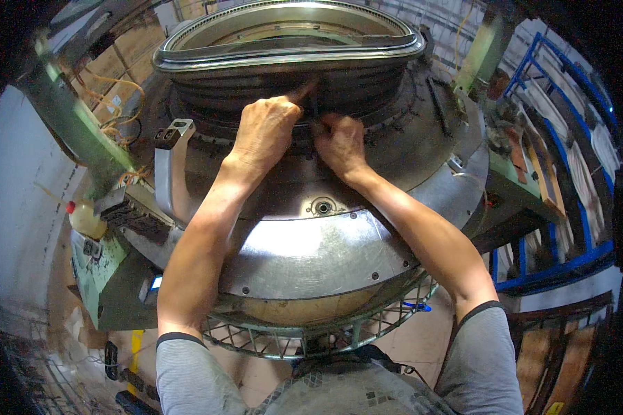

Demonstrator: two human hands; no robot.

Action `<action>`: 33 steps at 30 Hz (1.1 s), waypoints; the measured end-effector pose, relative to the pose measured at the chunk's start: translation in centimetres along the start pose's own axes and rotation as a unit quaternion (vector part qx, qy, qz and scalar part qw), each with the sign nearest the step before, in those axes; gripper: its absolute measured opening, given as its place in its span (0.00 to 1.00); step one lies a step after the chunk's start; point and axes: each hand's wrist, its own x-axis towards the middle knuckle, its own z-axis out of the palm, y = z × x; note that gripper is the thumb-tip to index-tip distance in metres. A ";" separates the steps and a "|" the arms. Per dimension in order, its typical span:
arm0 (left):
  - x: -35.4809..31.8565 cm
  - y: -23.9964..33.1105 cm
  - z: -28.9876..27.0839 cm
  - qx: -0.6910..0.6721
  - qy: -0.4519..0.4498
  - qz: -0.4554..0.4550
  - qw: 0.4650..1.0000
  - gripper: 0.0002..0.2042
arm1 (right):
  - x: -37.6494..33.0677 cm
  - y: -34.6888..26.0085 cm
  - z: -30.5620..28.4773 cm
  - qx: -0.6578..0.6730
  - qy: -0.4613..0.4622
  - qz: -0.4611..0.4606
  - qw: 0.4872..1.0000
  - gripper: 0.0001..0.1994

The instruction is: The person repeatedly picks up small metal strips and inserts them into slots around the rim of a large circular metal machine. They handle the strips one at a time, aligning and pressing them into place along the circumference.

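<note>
Both hands meet at the dark ribbed band (pixel 256 90) that wraps the drum of a large round machine, just below its bright metal ring (pixel 187 59) at 12 o'clock. The left hand (pixel 264 128) lies knuckles up against the band, fingers curled and pressed together, the forefinger stretched up toward 1 o'clock onto the ribs. The right hand (pixel 340 142) sits just beside it at 3 o'clock, fingers bunched and apparently pinching a small dark part of the band, though the grip is too shadowed to be sure. The two hands nearly touch. Below them, toward 6 o'clock, spreads the polished round steel plate (pixel 311 256), with a wire mesh guard (pixel 367 325) along its lower rim. A grey metal bracket (pixel 169 149) stands at 9 o'clock from the left hand.
</note>
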 end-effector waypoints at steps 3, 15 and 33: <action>0.2 0.0 0.3 0.040 -0.020 -0.006 0.999 0.11 | 1.7 0.4 1.6 -0.023 0.061 0.022 0.998 0.12; -0.1 -0.2 0.7 0.038 -0.008 -0.035 0.999 0.38 | 3.5 0.8 -1.3 -0.183 0.056 -0.060 0.980 0.13; -0.4 -0.2 0.3 -0.041 0.001 -0.032 0.999 0.09 | 3.8 -0.2 -1.2 0.571 -0.074 0.333 0.747 0.09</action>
